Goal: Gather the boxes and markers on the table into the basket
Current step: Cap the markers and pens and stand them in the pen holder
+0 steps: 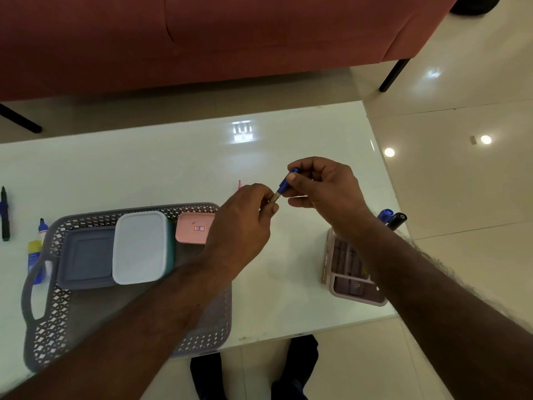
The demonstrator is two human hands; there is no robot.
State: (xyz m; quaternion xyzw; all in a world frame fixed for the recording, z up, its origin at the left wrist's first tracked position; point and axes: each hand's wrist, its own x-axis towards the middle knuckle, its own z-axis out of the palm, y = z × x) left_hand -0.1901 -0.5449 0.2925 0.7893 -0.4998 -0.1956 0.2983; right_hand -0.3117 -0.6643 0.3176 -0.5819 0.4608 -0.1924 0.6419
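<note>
1. Both hands hold one blue-capped marker [281,188] above the middle of the white table [173,168]: the left hand [245,223] pinches its barrel, the right hand [323,189] pinches its cap.
2. The grey basket [54,327] sits at the table's near left edge, holding a grey box [86,255], a white box [141,246] and a pink box [193,228].
3. A black marker [5,215] lies at the left edge.
4. Two markers [392,217] and a compartment tray [346,267] sit by the right edge.
</note>
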